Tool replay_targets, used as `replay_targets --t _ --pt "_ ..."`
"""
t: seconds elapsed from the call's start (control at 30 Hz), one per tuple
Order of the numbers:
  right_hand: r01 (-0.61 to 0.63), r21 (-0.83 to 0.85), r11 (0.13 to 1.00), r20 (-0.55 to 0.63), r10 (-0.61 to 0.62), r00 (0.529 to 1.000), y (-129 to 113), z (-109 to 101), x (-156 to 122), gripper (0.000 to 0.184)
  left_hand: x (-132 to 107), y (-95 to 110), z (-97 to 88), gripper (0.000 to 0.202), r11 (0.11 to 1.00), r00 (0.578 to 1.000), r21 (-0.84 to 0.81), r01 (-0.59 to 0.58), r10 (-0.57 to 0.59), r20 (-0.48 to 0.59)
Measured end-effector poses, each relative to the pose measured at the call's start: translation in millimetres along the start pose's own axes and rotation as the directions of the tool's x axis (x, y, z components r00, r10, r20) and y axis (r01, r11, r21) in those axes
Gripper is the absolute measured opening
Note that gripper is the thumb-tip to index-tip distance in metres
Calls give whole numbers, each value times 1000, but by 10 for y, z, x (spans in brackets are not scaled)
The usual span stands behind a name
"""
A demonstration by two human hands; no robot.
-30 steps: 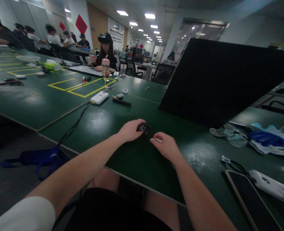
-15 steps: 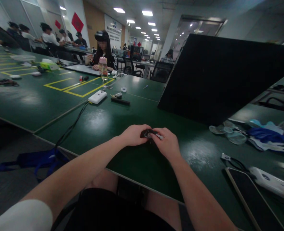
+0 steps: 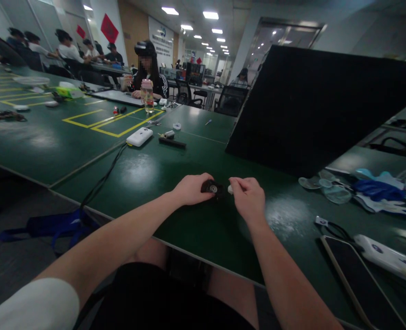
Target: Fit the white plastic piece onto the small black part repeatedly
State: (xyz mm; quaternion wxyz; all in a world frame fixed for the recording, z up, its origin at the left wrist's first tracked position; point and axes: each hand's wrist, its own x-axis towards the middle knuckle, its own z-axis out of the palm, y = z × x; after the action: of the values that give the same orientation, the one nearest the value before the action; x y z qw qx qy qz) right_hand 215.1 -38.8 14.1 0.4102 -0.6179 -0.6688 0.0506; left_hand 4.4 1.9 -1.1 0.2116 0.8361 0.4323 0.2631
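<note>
My left hand point(image 3: 193, 189) is closed around a small black part with a round metallic disc on its face point(image 3: 212, 188), just above the green table. A short gap to the right, my right hand point(image 3: 249, 197) pinches a small whitish piece point(image 3: 230, 189) between thumb and fingertips. Only the left end of that piece shows, and its kind cannot be made out. The two held things are apart from each other.
A large black panel point(image 3: 313, 114) leans at the right. Gloves point(image 3: 381, 192), a phone point(image 3: 361, 279) and a white power bank point(image 3: 385, 256) lie to the right. A black bar point(image 3: 172, 143) and another white power bank point(image 3: 139, 137) lie ahead. Across the table sits a person point(image 3: 150, 78) by a bottle point(image 3: 147, 97).
My right hand has drawn away to the right from the black part, taking the whitish piece with it. My left hand has stayed nearly in place, and the round disc now shows more fully.
</note>
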Motion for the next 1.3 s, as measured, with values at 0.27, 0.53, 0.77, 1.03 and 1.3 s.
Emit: replay_targets --t 0.27,0.53,0.77,1.03,1.3 --pt "45 159 986 28 -50 998 -97 -43 -68 34 14 -1 30 44 998 998 -19 55 -55 4" --pt "125 57 990 131 -132 983 -34 14 -59 30 40 -39 54 46 997 999 -68 47 -48 -5" --pt "84 26 996 154 -87 984 18 37 -52 32 31 -52 57 42 994 1000 -104 11 -11 1" --pt "-69 14 998 71 68 995 35 -11 -43 63 18 -17 35 46 997 1000 -74 8 -6 26" --pt "-366 102 925 -3 368 930 152 -117 43 78 -3 -9 10 46 993 999 -116 4 2 52"
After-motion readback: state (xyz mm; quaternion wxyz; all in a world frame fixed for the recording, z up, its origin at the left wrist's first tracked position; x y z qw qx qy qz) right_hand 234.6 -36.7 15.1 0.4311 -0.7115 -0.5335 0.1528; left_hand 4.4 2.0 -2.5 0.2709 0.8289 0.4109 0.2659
